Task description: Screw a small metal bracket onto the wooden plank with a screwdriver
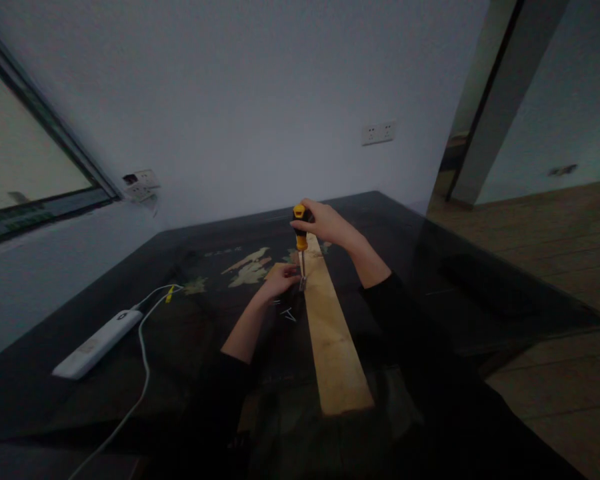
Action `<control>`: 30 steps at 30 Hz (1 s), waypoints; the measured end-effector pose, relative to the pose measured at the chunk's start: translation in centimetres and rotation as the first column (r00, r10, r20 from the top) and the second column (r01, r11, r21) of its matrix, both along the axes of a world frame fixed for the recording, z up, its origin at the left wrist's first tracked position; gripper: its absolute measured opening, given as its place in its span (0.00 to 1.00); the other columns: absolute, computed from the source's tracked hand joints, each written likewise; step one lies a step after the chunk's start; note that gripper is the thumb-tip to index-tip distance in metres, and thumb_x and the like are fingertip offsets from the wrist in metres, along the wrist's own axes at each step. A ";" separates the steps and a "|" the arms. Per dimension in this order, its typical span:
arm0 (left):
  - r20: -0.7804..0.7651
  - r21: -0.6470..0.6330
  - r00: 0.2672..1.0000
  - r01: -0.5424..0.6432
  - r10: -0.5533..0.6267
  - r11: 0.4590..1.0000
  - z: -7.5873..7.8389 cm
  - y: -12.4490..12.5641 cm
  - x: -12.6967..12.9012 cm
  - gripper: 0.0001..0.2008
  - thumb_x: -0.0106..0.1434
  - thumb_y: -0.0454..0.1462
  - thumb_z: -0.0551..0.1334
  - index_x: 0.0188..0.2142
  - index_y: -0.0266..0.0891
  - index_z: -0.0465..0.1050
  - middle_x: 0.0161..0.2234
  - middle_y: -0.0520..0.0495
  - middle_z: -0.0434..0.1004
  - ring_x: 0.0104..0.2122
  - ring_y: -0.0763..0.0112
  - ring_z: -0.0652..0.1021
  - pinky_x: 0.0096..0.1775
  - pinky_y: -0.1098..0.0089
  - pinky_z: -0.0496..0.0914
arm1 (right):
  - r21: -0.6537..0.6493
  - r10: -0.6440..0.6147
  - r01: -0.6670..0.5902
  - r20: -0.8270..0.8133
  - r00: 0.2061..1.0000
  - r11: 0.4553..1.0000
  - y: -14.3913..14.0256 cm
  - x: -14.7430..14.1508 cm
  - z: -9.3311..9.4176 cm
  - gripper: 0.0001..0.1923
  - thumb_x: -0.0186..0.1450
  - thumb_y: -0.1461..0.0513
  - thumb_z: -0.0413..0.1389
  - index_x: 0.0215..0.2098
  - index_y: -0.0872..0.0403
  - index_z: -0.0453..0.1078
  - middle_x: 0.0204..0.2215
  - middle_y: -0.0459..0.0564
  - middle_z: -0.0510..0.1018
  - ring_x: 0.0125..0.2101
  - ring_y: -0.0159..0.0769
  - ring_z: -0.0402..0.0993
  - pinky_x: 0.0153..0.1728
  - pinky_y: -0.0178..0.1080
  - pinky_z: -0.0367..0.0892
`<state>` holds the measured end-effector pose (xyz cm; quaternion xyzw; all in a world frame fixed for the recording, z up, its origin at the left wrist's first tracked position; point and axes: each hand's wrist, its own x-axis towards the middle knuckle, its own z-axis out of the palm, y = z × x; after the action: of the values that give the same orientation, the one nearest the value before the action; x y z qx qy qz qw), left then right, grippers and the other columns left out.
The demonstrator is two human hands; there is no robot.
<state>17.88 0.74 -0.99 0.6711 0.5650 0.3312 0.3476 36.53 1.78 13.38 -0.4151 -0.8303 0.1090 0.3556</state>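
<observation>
A dark glossy bench (430, 267) with a pale inlaid pattern is filling the lower half of the frame, standing against a plain white wall carrying sockets (378, 133); a wooden floor is showing at the right. At the centre, the right hand (325, 223) is closing around the yellow-and-black handle of a screwdriver (301, 243), which is standing upright, its long axis vertical and its tip pointing down onto the left edge of a wooden strip (333, 333). The strip is running lengthwise from centre towards the lower middle. The left hand (280, 280) is pinching loosely at the tip; what it is gripping is too small to tell. A white power strip (97, 343) is lying at lower left.
</observation>
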 end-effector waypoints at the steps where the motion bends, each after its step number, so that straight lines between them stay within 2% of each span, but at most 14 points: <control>1: -0.029 0.023 0.998 -0.058 0.058 0.998 0.1 0.6 -0.1 0.13 0.55 0.32 0.64 0.42 0.36 0.76 0.39 0.45 0.80 0.38 0.67 0.79 0.40 0.71 0.71 | -0.004 0.000 0.000 -0.003 1.000 1.000 0.0 0.0 0.0 0.13 0.63 0.53 0.57 0.40 0.52 0.66 0.36 0.51 0.76 0.34 0.37 0.69 0.35 0.38 0.59; 4: -0.152 0.062 0.976 -0.148 0.156 0.987 0.3 2.4 0.3 0.14 0.59 0.29 0.59 0.45 0.35 0.75 0.35 0.46 0.80 0.31 0.71 0.78 0.33 0.75 0.69 | -0.003 0.001 -0.001 -0.010 1.000 1.000 0.1 -0.1 0.0 0.13 0.63 0.53 0.57 0.41 0.52 0.65 0.36 0.51 0.75 0.34 0.37 0.68 0.35 0.38 0.59; 7: -0.260 0.022 0.952 -0.160 0.160 0.987 0.4 3.5 1.2 0.13 0.60 0.29 0.59 0.45 0.35 0.75 0.29 0.48 0.78 0.25 0.73 0.76 0.29 0.76 0.68 | -0.003 0.004 -0.004 -0.007 1.000 1.000 0.0 -0.1 0.1 0.13 0.63 0.53 0.57 0.41 0.53 0.65 0.36 0.51 0.75 0.34 0.37 0.68 0.34 0.39 0.59; 11: -0.196 -0.129 0.976 -0.126 0.099 0.984 0.3 3.0 1.9 0.16 0.61 0.30 0.62 0.49 0.35 0.71 0.25 0.51 0.75 0.21 0.75 0.74 0.26 0.77 0.69 | -0.004 0.007 -0.007 -0.011 1.000 1.000 -0.1 0.0 0.1 0.13 0.63 0.53 0.57 0.40 0.52 0.65 0.35 0.51 0.75 0.33 0.37 0.68 0.34 0.39 0.58; 15: -0.165 -0.128 0.980 -0.132 0.110 0.983 0.3 2.1 1.9 0.18 0.61 0.30 0.62 0.51 0.34 0.68 0.25 0.52 0.73 0.19 0.75 0.73 0.25 0.76 0.69 | 0.009 0.010 -0.010 -0.014 1.000 1.000 0.0 0.0 0.0 0.14 0.63 0.53 0.57 0.40 0.53 0.65 0.35 0.51 0.75 0.33 0.37 0.68 0.33 0.39 0.57; 19: -0.169 -0.110 0.978 -0.140 0.120 0.984 0.5 2.4 1.9 0.16 0.60 0.30 0.63 0.49 0.36 0.69 0.28 0.51 0.74 0.22 0.75 0.74 0.26 0.77 0.69 | 0.014 0.006 -0.006 -0.011 1.000 1.000 0.0 0.0 0.1 0.14 0.63 0.52 0.57 0.41 0.52 0.65 0.35 0.51 0.75 0.33 0.37 0.67 0.33 0.38 0.57; 25: -0.157 -0.204 0.976 -0.183 0.152 0.962 0.9 3.7 2.3 0.11 0.63 0.31 0.59 0.45 0.36 0.68 0.25 0.52 0.73 0.23 0.76 0.74 0.25 0.79 0.66 | 0.019 0.011 -0.011 -0.004 1.000 1.000 0.1 0.0 0.0 0.14 0.63 0.52 0.57 0.40 0.53 0.65 0.36 0.51 0.75 0.33 0.37 0.67 0.33 0.38 0.57; 30: -0.143 -0.274 0.985 -0.135 0.098 0.952 1.2 4.5 2.4 0.03 0.62 0.32 0.59 0.33 0.36 0.72 0.22 0.51 0.72 0.22 0.76 0.72 0.26 0.78 0.65 | 0.029 0.024 -0.023 -0.015 1.000 0.999 0.4 0.0 -0.1 0.14 0.63 0.53 0.57 0.41 0.53 0.66 0.36 0.51 0.75 0.34 0.37 0.68 0.34 0.39 0.57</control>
<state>20.30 5.23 0.24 0.5998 0.6662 0.2235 0.3827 36.50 2.13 13.26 -0.3992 -0.8339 0.1043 0.3666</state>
